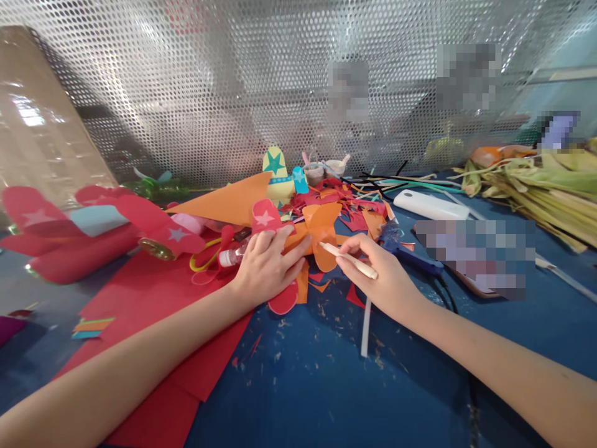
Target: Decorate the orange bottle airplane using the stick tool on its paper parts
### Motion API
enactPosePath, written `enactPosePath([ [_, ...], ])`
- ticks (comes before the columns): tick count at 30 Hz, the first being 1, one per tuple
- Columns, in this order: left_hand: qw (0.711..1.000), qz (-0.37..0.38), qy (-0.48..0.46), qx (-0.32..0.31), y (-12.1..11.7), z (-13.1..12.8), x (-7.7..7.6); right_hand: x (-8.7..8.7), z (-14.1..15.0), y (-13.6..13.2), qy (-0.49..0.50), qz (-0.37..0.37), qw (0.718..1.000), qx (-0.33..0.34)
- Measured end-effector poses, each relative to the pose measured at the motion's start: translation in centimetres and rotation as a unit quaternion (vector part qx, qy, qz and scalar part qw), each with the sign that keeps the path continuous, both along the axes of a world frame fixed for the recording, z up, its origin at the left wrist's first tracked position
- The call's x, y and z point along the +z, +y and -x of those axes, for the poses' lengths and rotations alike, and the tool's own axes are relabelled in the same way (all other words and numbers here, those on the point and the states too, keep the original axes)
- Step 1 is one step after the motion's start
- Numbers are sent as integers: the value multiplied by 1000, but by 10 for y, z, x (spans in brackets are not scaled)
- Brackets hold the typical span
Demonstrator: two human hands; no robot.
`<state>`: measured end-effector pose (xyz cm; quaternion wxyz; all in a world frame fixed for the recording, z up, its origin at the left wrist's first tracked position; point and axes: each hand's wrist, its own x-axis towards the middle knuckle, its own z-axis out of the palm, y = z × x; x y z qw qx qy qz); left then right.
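Observation:
My left hand (268, 267) is closed over a small toy plane, its fingers bent across a red wing (264, 214) with a pale star. A clear bottle end with a white cap (227, 257) sticks out to the left of that hand; its palm hides the middle of the plane. Beside the fingertips is an orange petal-shaped piece (321, 223), like a propeller. My right hand (385, 280) grips a slim white pen (357, 264), its tip at the orange piece.
Larger red toy plane (100, 236) and red sheets (153, 330) lie left. Orange sheet (228, 202), yellow star-marked piece (273, 163) and red scraps (333, 194) sit behind. Right: white device (431, 205), blue-handled tool (415, 256), blurred phone (471, 255), corn husks (536, 186). Perforated metal screen (233, 93) behind.

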<state>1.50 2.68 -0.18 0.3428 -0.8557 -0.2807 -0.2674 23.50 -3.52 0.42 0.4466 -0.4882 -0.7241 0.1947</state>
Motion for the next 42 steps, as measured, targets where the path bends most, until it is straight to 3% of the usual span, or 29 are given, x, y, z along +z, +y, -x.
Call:
enactPosePath([
  [42,1000,1,6,7,-1,0,0,3,-1,0,-1,10,1000,5],
])
